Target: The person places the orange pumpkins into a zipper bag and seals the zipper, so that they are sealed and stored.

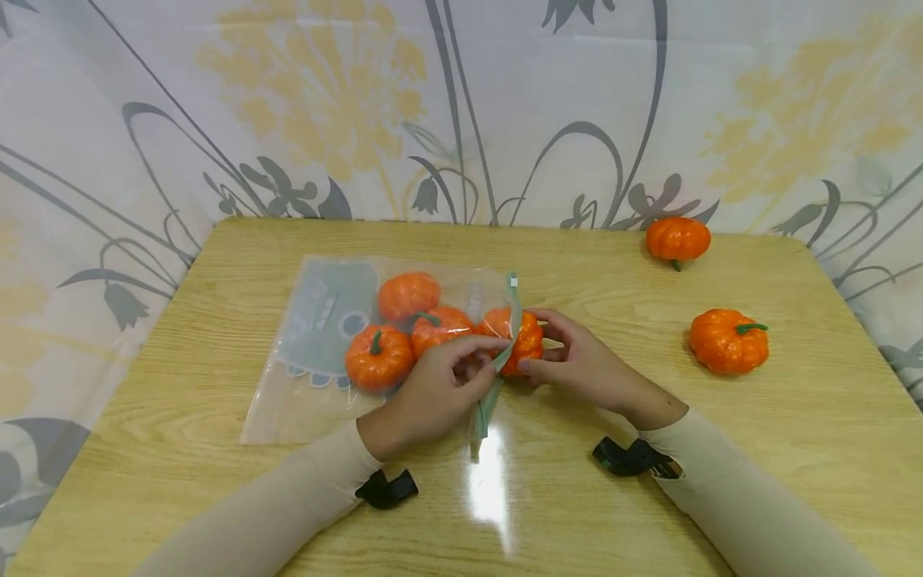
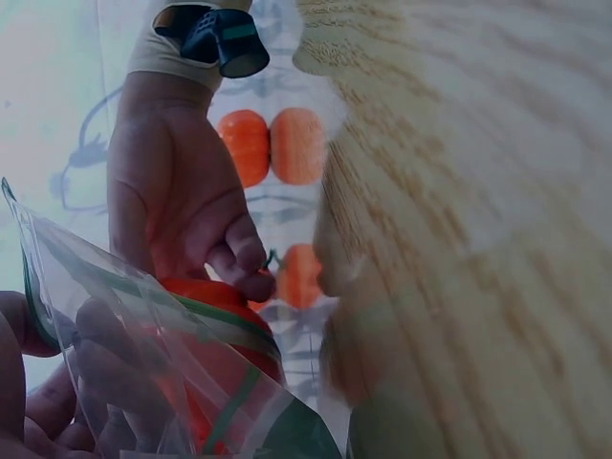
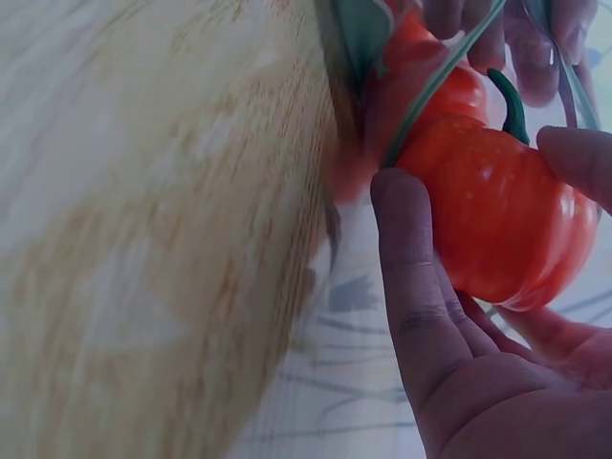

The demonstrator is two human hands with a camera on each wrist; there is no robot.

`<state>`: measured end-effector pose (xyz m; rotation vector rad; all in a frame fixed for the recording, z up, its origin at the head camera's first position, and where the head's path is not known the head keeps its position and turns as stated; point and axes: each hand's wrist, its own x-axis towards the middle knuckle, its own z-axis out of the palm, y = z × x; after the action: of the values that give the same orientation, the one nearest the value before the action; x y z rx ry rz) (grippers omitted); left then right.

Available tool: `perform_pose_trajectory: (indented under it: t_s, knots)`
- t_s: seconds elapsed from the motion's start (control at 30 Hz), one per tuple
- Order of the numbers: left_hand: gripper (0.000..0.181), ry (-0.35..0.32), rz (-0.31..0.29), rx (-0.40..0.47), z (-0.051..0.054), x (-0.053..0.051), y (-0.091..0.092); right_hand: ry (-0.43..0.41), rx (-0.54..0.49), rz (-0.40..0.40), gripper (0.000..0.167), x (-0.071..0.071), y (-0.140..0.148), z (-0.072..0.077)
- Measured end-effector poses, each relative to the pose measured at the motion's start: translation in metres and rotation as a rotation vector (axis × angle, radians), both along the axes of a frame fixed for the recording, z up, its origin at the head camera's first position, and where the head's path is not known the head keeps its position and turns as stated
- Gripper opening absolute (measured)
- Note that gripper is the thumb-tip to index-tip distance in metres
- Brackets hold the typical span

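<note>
A clear zip bag (image 1: pixel 277 409) with a green zip edge lies flat on the table, its mouth toward the right. Three small orange pumpkins (image 1: pixel 379 357) show inside it. My left hand (image 1: pixel 440 385) pinches the green edge of the bag at its mouth. A further orange pumpkin (image 3: pixel 502 210) with a green stem sits partly within the mouth, gripped between the thumb and fingers of my right hand (image 1: pixel 587 365). In the left wrist view the bag's film (image 2: pixel 124 316) stands raised over this pumpkin.
Two more pumpkins are on the right side of the wooden table (image 1: pixel 577 513): one pumpkin (image 1: pixel 728 341) mid-right, another pumpkin (image 1: pixel 678 240) near the back edge. A patterned cloth (image 1: pixel 505 104) hangs behind the table.
</note>
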<state>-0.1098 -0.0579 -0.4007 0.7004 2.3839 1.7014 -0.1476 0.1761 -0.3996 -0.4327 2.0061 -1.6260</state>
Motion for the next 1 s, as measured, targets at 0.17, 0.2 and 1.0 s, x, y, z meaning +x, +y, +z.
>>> perform_pose_trajectory:
  t_s: [0.17, 0.2, 1.0]
  knots:
    - [0.032, -0.004, -0.002, 0.001, -0.0006, -0.0004, -0.0001, -0.011, 0.009, -0.023, 0.065, 0.0002, -0.0024, 0.0013]
    - [0.032, -0.003, -0.004, 0.0, -0.0007, -0.0004, -0.0001, -0.014, 0.011, -0.032, 0.066, 0.0003, -0.0024, 0.0012]
    - [0.031, -0.013, -0.078, 0.011, 0.0033, 0.0012, -0.0003, 0.01, 0.025, -0.089, 0.063, 0.0028, -0.0058, -0.0035]
